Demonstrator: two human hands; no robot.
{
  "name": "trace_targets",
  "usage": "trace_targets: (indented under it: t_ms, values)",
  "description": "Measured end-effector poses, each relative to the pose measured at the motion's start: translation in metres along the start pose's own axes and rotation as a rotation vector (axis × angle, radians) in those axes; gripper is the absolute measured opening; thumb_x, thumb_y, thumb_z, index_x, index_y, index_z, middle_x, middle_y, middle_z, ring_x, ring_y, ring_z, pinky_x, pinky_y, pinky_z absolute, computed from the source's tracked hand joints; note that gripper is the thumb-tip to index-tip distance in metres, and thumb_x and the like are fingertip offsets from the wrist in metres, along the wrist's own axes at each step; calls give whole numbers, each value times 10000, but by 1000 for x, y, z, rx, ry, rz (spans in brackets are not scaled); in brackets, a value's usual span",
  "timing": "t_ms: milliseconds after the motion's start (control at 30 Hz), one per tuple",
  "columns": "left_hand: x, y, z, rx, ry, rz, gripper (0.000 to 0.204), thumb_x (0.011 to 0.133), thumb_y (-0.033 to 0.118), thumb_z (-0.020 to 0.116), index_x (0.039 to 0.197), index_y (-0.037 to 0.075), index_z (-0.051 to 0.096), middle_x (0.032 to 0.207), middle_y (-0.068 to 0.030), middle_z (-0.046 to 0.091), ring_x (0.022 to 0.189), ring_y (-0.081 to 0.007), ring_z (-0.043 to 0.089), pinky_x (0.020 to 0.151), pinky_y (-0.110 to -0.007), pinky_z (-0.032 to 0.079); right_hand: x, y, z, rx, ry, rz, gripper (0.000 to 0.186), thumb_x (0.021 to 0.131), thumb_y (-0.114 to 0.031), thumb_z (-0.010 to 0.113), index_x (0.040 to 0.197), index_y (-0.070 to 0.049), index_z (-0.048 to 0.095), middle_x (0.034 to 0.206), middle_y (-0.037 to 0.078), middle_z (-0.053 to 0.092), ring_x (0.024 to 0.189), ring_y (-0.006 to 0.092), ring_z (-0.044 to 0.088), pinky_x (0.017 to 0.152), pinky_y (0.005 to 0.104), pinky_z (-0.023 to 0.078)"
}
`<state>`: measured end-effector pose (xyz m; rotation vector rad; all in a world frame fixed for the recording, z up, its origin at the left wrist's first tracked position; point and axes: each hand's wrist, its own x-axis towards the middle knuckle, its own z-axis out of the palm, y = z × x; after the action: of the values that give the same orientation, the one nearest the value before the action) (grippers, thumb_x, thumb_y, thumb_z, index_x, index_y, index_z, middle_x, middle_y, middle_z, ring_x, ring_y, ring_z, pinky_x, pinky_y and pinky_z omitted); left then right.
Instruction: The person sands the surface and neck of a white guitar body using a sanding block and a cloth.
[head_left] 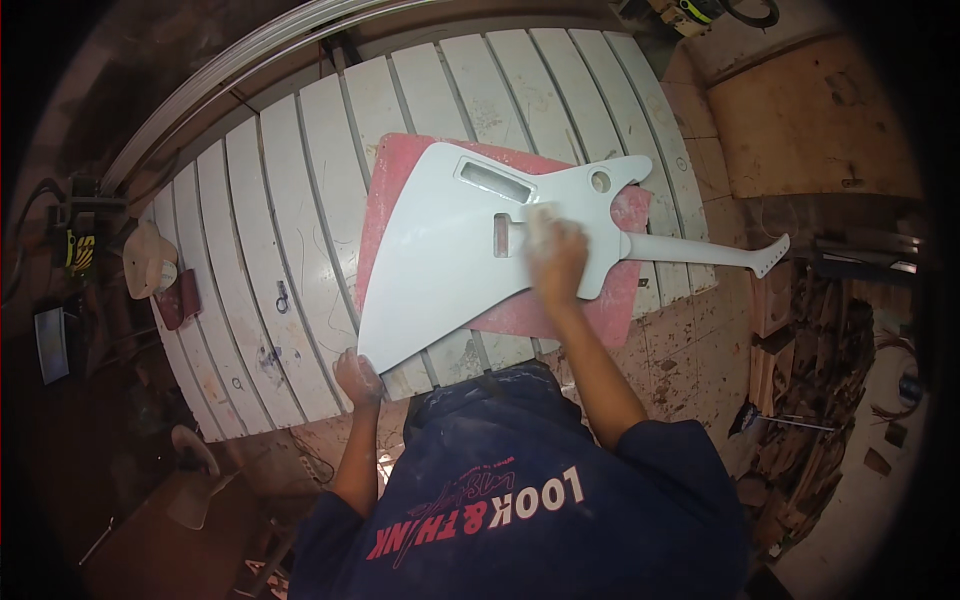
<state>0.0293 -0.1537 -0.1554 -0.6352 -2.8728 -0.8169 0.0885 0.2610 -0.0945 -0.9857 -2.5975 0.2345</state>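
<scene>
On a slatted table (300, 200), a white guitar (440, 250) cushioned

At eight o'clock, its corner is apparently steadied by the left hand (358, 379); finger closure cannot be told. Toward twelve, a pink sheet (395, 162) is laid beneath, likely against scratches. At two, a pale, blurred pad (541, 224) is held by the right hand's fingers (560, 258).

The guitar (430, 270) lies on a mat (608, 312) on the tabletop (315, 230), its neck (685, 249) toward three o'clock, with a panel (815, 125) at two and piled wood (775, 380) at four.
</scene>
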Motion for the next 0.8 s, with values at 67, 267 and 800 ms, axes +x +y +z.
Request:
trace_targets:
  t_ms: [67, 267, 800]
  values:
    - [-2, -2, -2, 10, -15, -21, 357, 1016, 275, 421, 865, -27, 537, 780, -248, 532, 751, -459, 521, 707, -530, 370, 3, -5, -24, 30, -172, -27, 622, 803, -248, 807, 1396, -189, 627, 1209, 199, 609, 1106, 400, 589, 973, 535, 481]
    - [3, 3, -2, -30, -28, 5, 378, 1038, 295, 403, 863, -13, 535, 778, -244, 537, 746, -458, 519, 705, -533, 371, 13, 41, -21, -35, 82, 136, 573, 830, -225, 785, 1375, -133, 633, 1234, 193, 617, 1101, 396, 593, 966, 531, 487]
    - [5, -1, -1, -74, -6, 31, 395, 1058, 339, 410, 907, 9, 566, 803, -232, 583, 749, -463, 542, 714, -553, 383, 19, 59, -22, -59, 47, 157, 680, 768, -324, 842, 1394, -177, 620, 1160, 176, 598, 1085, 378, 586, 915, 535, 496]
